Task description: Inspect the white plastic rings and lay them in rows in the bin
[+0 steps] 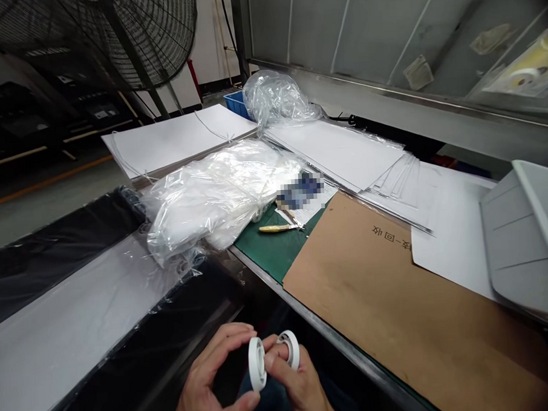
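Observation:
Low in the picture, below the bench edge, my left hand point(213, 384) pinches a white plastic ring point(257, 364) between thumb and fingers. Beside it my right hand point(297, 383) grips a second white ring point(290, 348), with a finger poking through its hole. The two rings stand on edge, almost touching each other. Both hands hang over my lap, in front of the metal rim of the bench.
A brown cardboard sheet point(387, 297) lies on the green mat point(276, 248). A yellow-handled tool point(277, 228), bags of white parts point(214, 196), stacks of white sheets point(339, 148), a grey tray point(525, 243) at right and a big fan point(125, 36) stand around.

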`<control>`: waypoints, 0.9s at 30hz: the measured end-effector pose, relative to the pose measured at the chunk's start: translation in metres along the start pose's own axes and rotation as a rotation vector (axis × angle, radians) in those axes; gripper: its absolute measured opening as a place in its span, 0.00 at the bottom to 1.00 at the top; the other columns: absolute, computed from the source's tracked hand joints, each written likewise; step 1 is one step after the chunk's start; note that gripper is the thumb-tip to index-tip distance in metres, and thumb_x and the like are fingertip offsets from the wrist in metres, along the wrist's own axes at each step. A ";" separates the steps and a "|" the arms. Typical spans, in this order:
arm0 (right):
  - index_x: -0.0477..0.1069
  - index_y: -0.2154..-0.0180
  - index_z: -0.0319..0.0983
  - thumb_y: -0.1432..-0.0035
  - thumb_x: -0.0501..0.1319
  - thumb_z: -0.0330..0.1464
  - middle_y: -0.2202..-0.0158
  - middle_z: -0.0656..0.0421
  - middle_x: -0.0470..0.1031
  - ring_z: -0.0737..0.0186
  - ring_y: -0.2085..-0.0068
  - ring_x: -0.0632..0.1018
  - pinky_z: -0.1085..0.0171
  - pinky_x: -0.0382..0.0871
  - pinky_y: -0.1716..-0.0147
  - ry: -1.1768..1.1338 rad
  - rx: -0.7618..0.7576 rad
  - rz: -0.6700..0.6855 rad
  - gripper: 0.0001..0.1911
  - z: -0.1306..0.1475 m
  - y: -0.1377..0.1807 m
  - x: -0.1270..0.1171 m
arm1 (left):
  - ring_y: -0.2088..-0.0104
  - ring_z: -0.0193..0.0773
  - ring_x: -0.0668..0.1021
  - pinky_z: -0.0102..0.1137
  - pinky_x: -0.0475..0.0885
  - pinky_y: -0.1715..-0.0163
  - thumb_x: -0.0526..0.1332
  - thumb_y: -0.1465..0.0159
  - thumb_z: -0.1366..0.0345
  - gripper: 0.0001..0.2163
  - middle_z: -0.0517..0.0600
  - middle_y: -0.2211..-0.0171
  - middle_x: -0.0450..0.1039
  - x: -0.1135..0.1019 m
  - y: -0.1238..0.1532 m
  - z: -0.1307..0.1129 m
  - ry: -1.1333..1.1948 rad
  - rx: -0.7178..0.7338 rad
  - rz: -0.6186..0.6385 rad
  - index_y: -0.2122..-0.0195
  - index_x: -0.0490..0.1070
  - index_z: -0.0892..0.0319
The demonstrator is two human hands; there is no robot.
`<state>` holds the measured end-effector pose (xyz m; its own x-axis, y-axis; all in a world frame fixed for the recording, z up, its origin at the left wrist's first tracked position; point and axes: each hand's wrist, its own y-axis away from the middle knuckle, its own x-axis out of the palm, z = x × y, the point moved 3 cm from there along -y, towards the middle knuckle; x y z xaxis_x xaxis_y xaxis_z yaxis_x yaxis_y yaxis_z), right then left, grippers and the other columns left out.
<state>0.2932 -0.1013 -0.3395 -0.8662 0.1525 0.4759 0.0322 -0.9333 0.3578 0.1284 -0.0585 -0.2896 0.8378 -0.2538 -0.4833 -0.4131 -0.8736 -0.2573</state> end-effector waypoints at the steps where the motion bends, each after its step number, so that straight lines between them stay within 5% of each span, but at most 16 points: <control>1: 0.82 0.75 0.39 0.45 0.73 0.52 0.63 0.52 0.80 0.52 0.62 0.77 0.55 0.70 0.57 0.002 -0.003 0.002 0.22 0.000 0.000 0.000 | 0.51 0.51 0.86 0.40 0.84 0.51 0.70 0.37 0.46 0.23 0.56 0.49 0.82 0.000 0.001 0.000 -0.006 -0.006 0.003 0.44 0.77 0.48; 27: 0.76 0.78 0.40 0.37 0.69 0.41 0.68 0.57 0.75 0.57 0.62 0.73 0.59 0.67 0.58 0.005 0.001 0.049 0.19 0.006 0.002 -0.003 | 0.43 0.50 0.80 0.43 0.78 0.43 0.68 0.38 0.68 0.27 0.56 0.44 0.76 0.007 0.002 -0.008 0.053 0.045 0.100 0.36 0.70 0.50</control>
<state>0.2987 -0.1018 -0.3351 -0.8661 0.1050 0.4888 0.0750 -0.9394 0.3346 0.1365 -0.0652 -0.2873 0.8088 -0.3619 -0.4635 -0.5105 -0.8233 -0.2481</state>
